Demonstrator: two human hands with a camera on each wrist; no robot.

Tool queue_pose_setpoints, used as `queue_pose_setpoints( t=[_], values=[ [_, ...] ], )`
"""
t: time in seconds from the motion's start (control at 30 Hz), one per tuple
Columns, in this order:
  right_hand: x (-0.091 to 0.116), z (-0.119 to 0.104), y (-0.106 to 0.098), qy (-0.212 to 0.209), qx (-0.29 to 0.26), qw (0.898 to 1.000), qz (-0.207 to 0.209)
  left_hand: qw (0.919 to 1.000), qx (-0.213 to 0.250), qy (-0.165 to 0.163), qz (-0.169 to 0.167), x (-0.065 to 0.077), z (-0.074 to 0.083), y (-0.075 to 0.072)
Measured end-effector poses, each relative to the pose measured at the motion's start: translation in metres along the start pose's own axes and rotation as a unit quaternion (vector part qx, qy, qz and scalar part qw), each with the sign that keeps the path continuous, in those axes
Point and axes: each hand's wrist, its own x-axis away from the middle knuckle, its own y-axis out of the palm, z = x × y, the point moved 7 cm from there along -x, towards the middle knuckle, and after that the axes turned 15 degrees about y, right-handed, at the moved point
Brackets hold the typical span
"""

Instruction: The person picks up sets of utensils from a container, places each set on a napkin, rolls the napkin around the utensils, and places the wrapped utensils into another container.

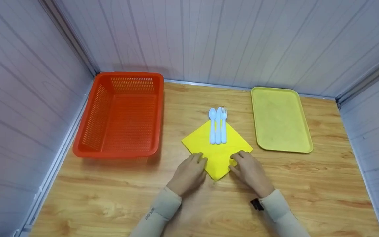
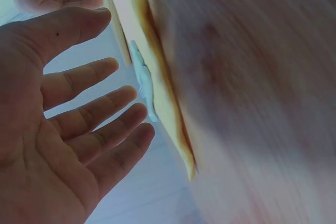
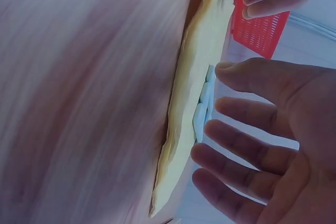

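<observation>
We have a napkin on the table, with a spoon, knife and fork across its far corner. Our left hand and right hand, fingers loose, gripping nothing, flank its near corner; a basket sits to its left, a tray to its right.

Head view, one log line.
left hand: at cloth left edge; right hand: at right edge; cutlery: partly on cloth; basket: left; tray: right

Head view looks down; close wrist views share the napkin.
</observation>
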Motion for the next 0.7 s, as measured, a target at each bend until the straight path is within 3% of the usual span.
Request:
queue_pose_setpoints(
  t=[0.37,0.7],
  values=[
    [0.001,0.004,0.017,0.004,0.016,0.999,-0.038,0.9999,0.009,0.007,-0.002,-0.003,-0.008,0.011],
    [0.0,0.003,0.019,0.002,0.032,0.999,-0.022,0.9998,0.018,0.0,-0.004,-0.003,-0.011,0.017]
  ],
)
